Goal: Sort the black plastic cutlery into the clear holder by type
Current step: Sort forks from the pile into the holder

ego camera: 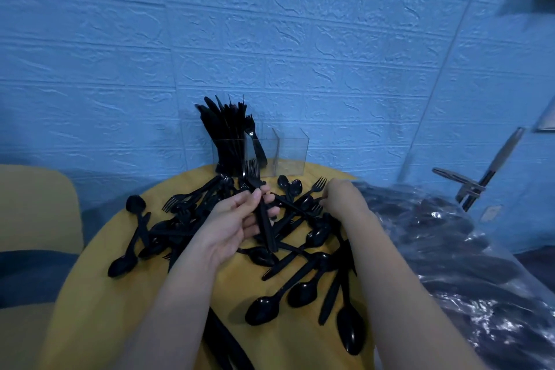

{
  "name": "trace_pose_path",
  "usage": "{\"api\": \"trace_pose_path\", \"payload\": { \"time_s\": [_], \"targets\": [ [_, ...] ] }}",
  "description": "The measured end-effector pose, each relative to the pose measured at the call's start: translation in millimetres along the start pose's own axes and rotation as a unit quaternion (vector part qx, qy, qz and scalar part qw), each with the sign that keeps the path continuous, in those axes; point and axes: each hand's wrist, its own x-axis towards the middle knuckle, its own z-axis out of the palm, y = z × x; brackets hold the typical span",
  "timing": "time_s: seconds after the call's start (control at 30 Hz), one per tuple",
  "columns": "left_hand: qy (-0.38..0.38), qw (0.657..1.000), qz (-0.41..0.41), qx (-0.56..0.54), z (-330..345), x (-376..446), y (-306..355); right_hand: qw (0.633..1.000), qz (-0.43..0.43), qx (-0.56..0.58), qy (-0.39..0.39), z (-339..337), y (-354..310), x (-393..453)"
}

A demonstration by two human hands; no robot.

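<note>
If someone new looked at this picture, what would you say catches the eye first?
The left hand holds a bunch of black forks upright over the heap of loose cutlery on the yellow table. Behind stands the clear holder, its left compartment packed with knives. The right hand reaches into the heap.

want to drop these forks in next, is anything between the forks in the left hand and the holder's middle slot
Nothing visible blocks it. The left hand grips the forks just in front of the clear holder, tines up. The middle slot holds only one fork leaning at its left side; loose spoons lie flat below the path.
</note>
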Motion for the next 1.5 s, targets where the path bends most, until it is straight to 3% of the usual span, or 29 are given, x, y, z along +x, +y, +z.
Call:
{"api": "trace_pose_path", "payload": {
  "time_s": [0.2, 0.5, 0.63, 0.73, 0.97, 1.03, 1.13, 1.23, 1.37, 1.5],
  "targets": [
    [0.013, 1.000, 0.000, -0.020, -5.9, 2.5, -0.8, 0.996, 0.001, -0.065, 0.055, -5.1, -9.5, 24.8],
    [0.020, 0.999, 0.004, -0.037, -12.1, 3.7, -3.4, 0.996, 0.069, -0.062, 0.010, 4.7, -14.8, 53.6],
    [0.018, 0.999, -0.005, -0.047, -12.7, 4.3, -5.4, 0.989, 0.096, 0.104, 0.034, 1.6, -11.8, 57.2],
    [0.019, 0.998, -0.006, -0.056, -13.5, 4.1, -4.9, 0.956, 0.092, 0.269, 0.073, -15.3, -9.6, 57.6],
    [0.023, 0.997, -0.001, -0.072, -13.2, 1.5, 0.5, 0.902, -0.033, 0.362, 0.233, -76.8, -18.4, 10.4],
    [0.023, 0.997, 0.000, -0.073, -12.0, 0.5, 2.5, 0.895, -0.081, 0.393, 0.196, -87.3, -28.2, -9.1],
    [0.020, 0.998, 0.010, -0.065, -8.9, -2.1, 5.4, 0.879, -0.168, 0.443, 0.062, -93.0, -47.9, -37.5],
    [-0.016, 0.998, 0.023, -0.054, -2.9, -6.5, 6.8, 0.878, -0.223, 0.424, -0.022, -85.4, -67.7, -49.6],
    [-0.051, 0.997, 0.023, -0.055, 1.2, -9.9, 7.9, 0.922, -0.249, 0.297, 0.010, -74.2, -81.2, -46.6],
    [-0.062, 0.998, 0.000, -0.027, -0.4, -8.6, 4.6, 0.931, -0.250, 0.264, 0.020, -65.6, -82.7, -46.2]
  ]
}}
